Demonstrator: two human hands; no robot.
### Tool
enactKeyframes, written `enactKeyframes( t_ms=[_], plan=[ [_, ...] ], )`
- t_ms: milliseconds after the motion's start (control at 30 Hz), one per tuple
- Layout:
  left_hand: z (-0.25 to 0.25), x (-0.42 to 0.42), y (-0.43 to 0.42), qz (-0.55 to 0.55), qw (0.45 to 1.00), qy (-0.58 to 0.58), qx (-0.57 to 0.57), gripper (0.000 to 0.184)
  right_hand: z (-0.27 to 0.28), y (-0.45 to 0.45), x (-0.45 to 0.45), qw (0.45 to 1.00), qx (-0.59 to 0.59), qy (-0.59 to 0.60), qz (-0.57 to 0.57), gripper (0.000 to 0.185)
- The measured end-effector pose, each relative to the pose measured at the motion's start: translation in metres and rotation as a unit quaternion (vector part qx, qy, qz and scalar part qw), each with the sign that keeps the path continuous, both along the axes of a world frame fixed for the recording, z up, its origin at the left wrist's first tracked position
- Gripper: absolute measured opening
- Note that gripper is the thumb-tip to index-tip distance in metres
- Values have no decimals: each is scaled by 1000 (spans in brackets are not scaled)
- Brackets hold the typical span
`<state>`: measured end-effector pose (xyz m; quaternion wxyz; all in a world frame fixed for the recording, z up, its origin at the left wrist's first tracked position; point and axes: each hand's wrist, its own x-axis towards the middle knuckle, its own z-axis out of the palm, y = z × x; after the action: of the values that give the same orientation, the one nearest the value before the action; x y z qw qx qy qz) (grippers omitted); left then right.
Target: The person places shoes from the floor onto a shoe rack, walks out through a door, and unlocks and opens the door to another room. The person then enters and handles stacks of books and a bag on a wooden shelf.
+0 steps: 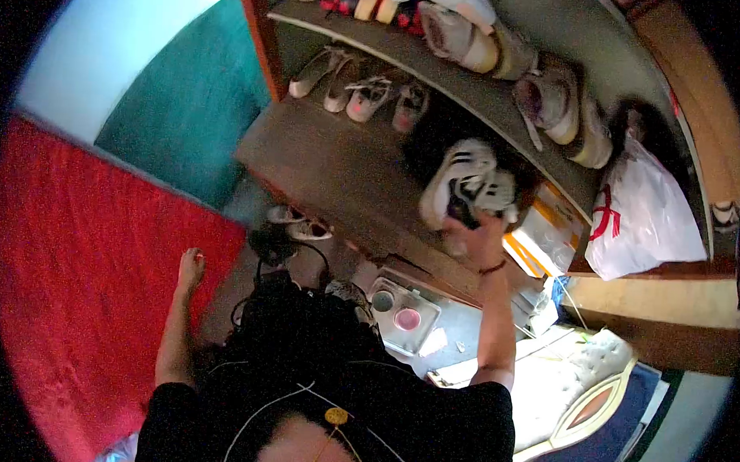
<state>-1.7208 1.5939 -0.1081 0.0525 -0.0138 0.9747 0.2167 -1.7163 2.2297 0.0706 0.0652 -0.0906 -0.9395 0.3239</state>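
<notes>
Blur softens the right hand (477, 235), its fingers closed on a pair of white sneakers with dark stripes (462, 173); the palm side is hidden. The pair is over the brown lower shelf (308, 139), near its right end; contact with the board cannot be told. Deep shadow hides the shelf's back right corner. Pale, worn low shoes (368, 99) line its back left edge. Above, the brown upper shelf (348, 35) carries shoes cut off at the top. Well apart, the left hand (191, 267) is loosely curled, its contents too small to tell.
</notes>
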Motion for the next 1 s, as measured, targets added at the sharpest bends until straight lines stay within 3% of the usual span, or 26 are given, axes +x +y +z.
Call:
enactKeyframes(
  t_ms=[100, 167, 200, 233, 300, 333, 400, 467, 500, 567, 633, 667, 800, 867, 900, 967, 1000],
  plan=[
    [-60, 41, -51, 32, 995, -91, 3, 23, -22, 54, -22, 994, 93, 24, -55, 38],
    [-38, 64, -32, 176, 959, -222, 17, 25, -29, 94, -43, 981, 175, 19, -86, 39],
    [-65, 81, -46, 247, 932, -191, 183, 20, -33, 115, -52, 970, 217, 5, -109, 39],
    [-73, 84, -45, 196, 963, -183, -31, 17, -39, 132, -62, 958, 252, -15, -134, 40],
    [-88, 107, -49, 137, 986, -82, 54, 19, -51, 156, -74, 926, 304, -91, -203, 42],
    [-81, 118, -44, 154, 983, -92, 49, 19, -62, 158, -84, 907, 325, -135, -232, 43],
    [-57, 122, -18, 268, 928, -226, 125, 25, -78, 151, -92, 879, 371, -165, -249, 45],
    [-54, 145, -4, 264, 930, -232, 108, 24, -112, 145, -100, 879, 454, 24, -145, 44],
    [-54, 158, -2, 246, 936, -234, 93, 23, -123, 137, -104, 832, 508, 215, -49, 46],
    [-60, 185, 5, 308, 919, -190, 155, 20, -97, 29, -101, 923, 251, 289, -38, 32],
    [-76, 209, 6, 257, 938, -173, 158, 19, -102, -36, -94, 955, 80, 268, 95, 21],
    [-106, 224, -4, 261, 929, -204, 165, 18, -106, -76, -87, 942, 150, 279, 115, 21],
    [-129, 243, -4, 300, 913, -228, 158, 19, -155, -178, -65, 930, -1, 129, 345, 24],
    [-166, 256, -18, 105, 966, -196, 132, 22, -191, -213, -54, 914, -9, 89, 396, 20],
    [-155, 244, -13, 106, 965, -198, 136, 22, -214, -226, -51, 914, -5, 85, 397, 20],
    [-107, 204, 11, 268, 881, -357, 158, 24, -261, -245, -46, 906, 43, -81, 413, 20],
    [-133, 211, 5, 268, 879, -360, 162, 24, -281, -255, -43, 905, 47, -84, 415, 20]
  ],
)
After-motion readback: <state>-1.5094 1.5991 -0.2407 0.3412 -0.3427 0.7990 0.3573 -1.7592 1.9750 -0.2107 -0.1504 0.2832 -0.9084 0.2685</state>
